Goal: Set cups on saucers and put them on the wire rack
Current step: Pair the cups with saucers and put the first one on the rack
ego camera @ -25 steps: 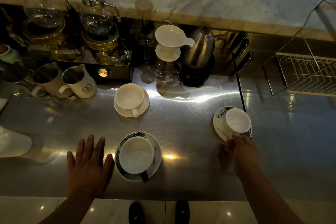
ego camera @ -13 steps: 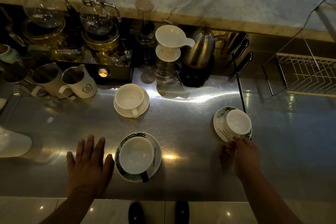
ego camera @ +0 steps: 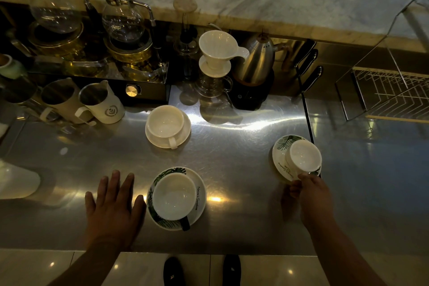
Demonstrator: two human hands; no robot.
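1. The right hand [ego camera: 312,195] pinches the near edge of a white cup [ego camera: 303,159] on a leaf-print saucer [ego camera: 282,146].
2. The left hand [ego camera: 113,208] lies flat, fingers spread, on the worktop [ego camera: 232,158].
3. The wire rack [ego camera: 392,95] stands far right.

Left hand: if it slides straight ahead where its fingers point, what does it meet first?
Probably the cream pitcher; the left hand lies flat, and bare steel counter lies between. Depth is uncertain.

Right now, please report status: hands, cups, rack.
Left hand flat on counter, empty. Right hand has grip on leaf saucer, cup on it. Wire rack empty, path clear.
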